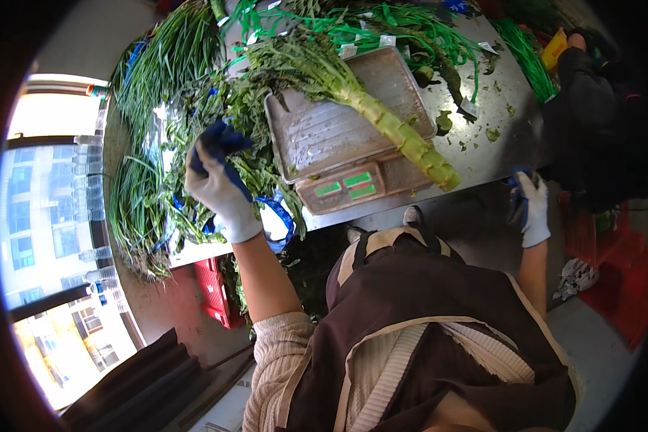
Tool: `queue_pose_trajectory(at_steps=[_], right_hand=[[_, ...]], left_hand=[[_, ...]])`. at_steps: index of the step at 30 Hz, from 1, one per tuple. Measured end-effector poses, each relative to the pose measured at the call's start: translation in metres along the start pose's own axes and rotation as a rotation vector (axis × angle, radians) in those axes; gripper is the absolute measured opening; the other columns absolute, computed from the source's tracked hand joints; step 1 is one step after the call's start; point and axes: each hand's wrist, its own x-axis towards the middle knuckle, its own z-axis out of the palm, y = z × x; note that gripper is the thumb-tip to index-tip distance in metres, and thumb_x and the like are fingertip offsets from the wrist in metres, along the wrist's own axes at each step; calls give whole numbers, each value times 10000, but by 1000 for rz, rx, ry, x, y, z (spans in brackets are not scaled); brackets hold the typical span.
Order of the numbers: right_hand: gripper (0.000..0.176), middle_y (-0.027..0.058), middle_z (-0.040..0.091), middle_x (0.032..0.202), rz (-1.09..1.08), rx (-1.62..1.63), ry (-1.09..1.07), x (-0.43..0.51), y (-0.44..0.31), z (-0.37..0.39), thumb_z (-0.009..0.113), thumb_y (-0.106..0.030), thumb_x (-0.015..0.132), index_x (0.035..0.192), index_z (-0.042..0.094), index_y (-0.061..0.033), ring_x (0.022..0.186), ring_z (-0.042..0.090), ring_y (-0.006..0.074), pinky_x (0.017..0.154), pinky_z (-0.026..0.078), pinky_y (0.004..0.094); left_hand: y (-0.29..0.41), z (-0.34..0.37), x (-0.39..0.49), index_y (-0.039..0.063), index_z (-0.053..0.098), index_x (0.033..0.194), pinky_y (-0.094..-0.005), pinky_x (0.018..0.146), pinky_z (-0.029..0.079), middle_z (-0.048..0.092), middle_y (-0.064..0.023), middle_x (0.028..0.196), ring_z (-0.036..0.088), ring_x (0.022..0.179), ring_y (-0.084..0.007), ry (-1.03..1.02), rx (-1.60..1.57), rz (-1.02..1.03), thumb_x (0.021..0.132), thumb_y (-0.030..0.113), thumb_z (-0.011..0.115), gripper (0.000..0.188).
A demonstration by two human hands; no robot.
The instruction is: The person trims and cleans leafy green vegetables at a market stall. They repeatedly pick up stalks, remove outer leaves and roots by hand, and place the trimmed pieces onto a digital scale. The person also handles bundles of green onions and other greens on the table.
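A thick-stemmed celtuce [391, 121] lies slantwise across the metal tray [324, 132] of a weighing scale [340, 189], its cut end overhanging the scale's front. The scale's green displays are lit. My left hand [216, 178], in a white glove with blue palm and fingers, is raised left of the tray over leafy greens [254, 162]; its fingers are bent and blurred, with nothing visible in them. My right hand [532, 205], gloved alike, hangs beyond the table's front edge at the right. Its fingers are loosely bent and apart, and I see nothing held.
Bunches of scallions [167, 65] line the table's left side. Green netting with white tags [399, 27] spreads over the back of the metal table [497, 108]. A person in dark clothes [588, 119] stands at the right. Below the table is a red crate [213, 294].
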Motion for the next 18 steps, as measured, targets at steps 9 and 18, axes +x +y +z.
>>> queue_pose_trajectory(at_steps=[9, 18], right_hand=[[262, -36, 590, 778, -260, -295, -232, -59, -82, 112, 674, -245, 867, 1051, 624, -64, 640, 494, 44, 562, 393, 202], [626, 133, 548, 1203, -476, -575, -774, -130, -52, 281, 550, -390, 960, 1404, 353, 5, 1080, 536, 209, 950, 441, 328]], left_hand=[[1, -65, -44, -68, 626, 1040, -268, 531, 510, 683, -140, 848, 629, 594, -174, 189, -49, -235, 991, 207, 513, 302], [-26, -86, -114, 22, 383, 1405, -357, 940, 481, 527, -159, 1312, 579, 1119, -236, -371, -460, -708, 918, 41, 559, 519]])
